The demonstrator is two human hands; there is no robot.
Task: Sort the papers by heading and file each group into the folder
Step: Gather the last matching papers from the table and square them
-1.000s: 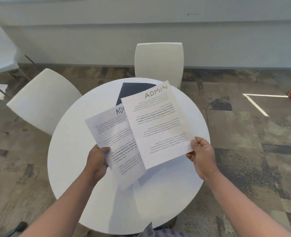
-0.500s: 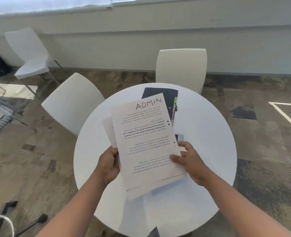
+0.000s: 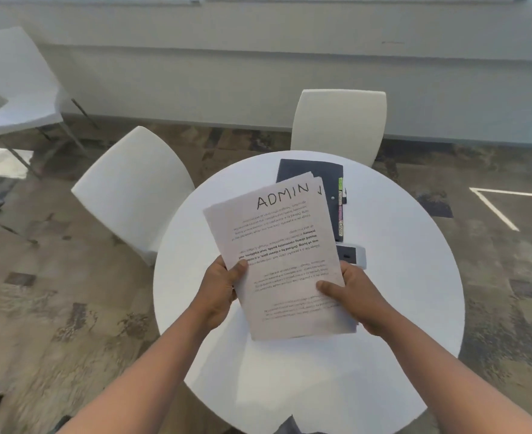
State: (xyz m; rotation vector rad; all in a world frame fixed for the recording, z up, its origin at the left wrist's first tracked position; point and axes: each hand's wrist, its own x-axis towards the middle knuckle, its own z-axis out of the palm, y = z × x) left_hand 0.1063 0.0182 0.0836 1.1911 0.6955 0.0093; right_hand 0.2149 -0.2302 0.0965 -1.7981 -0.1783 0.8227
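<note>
I hold a stack of white papers (image 3: 283, 261) above the round white table (image 3: 408, 277); the top sheet is headed ADMIN in handwriting and its print is upside down to me. My left hand (image 3: 219, 289) grips the stack's left edge, thumb on top. My right hand (image 3: 350, 292) grips the lower right edge, thumb on the top sheet. A dark folder (image 3: 318, 173) lies closed on the far side of the table, partly hidden behind the papers, with coloured tabs or pens (image 3: 340, 208) along its right edge.
A small white and dark device (image 3: 354, 255) lies on the table just beyond my right hand. Two white chairs (image 3: 133, 189) (image 3: 340, 123) stand at the table's far left and far side. Another chair (image 3: 17, 86) stands at the left, with white tape (image 3: 493, 208) on the carpet.
The two ADMIN sheets that were held apart have been brought together into one stack, now held by both hands. The view has shifted, so the table sits further right.
</note>
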